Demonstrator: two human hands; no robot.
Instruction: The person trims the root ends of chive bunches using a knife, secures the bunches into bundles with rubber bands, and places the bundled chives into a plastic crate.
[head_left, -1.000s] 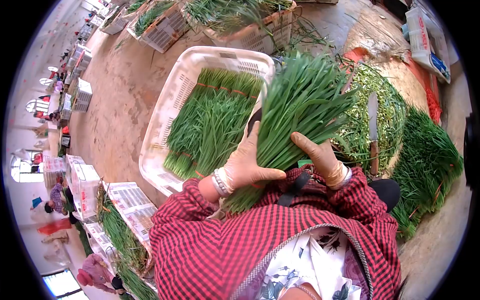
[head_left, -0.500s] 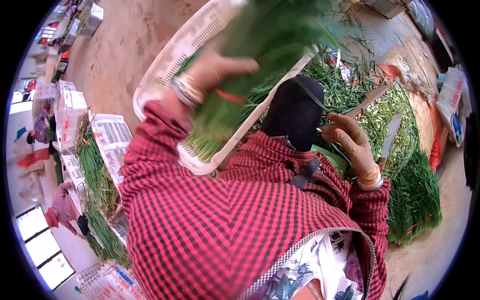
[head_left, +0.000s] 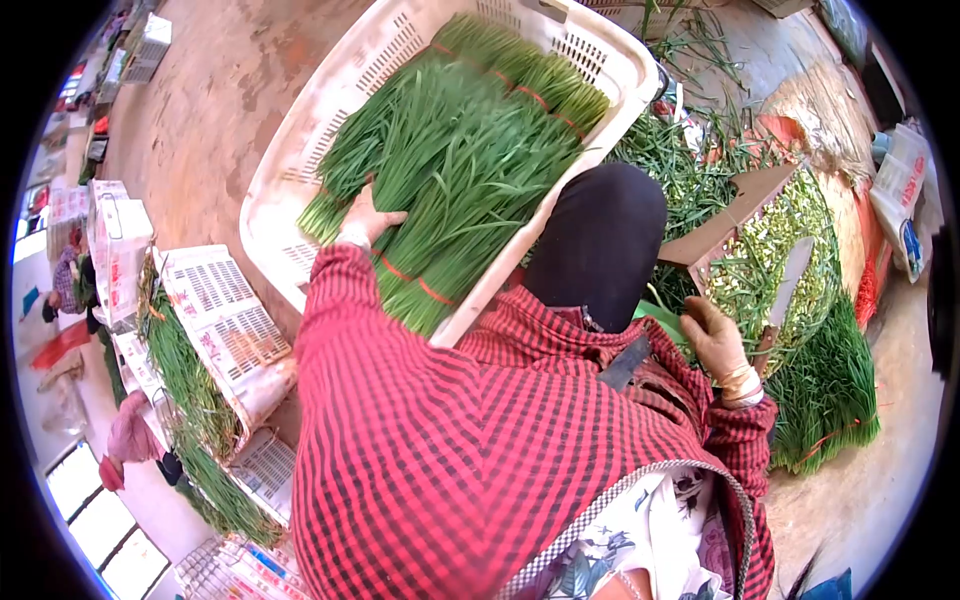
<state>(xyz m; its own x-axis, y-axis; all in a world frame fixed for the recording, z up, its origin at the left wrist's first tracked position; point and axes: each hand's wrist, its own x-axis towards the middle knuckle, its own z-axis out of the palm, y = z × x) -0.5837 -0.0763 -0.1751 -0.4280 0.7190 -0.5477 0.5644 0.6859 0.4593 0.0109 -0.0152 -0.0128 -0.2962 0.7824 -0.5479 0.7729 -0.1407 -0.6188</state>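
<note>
My left hand [head_left: 370, 217] is in the white plastic crate [head_left: 275, 205], its thumb across the near end of a bundle of green chives [head_left: 440, 170] and its fingers partly hidden down the bundle's side. Red bands tie the bundles, which lie side by side in the crate. My right hand [head_left: 718, 342] hovers beside my dark-clad knee [head_left: 600, 240], fingers loosely bent and apart, with nothing visible in them. Close to it, a knife [head_left: 793, 280] with a wooden handle rests on pale cut stem pieces [head_left: 800, 215].
A brown board [head_left: 730, 215] stands by loose green leaves [head_left: 675, 165]. Another chive bundle [head_left: 825, 390] sits on the floor at right. White crates [head_left: 225, 320] with greens line the left, where a person in pink [head_left: 133, 430] bends. A plastic bag [head_left: 900, 200] hangs far right.
My left hand has brought the chive bundle down into the crate, where it was raised and blurred before. My right hand has dropped slightly, away from my knee.
</note>
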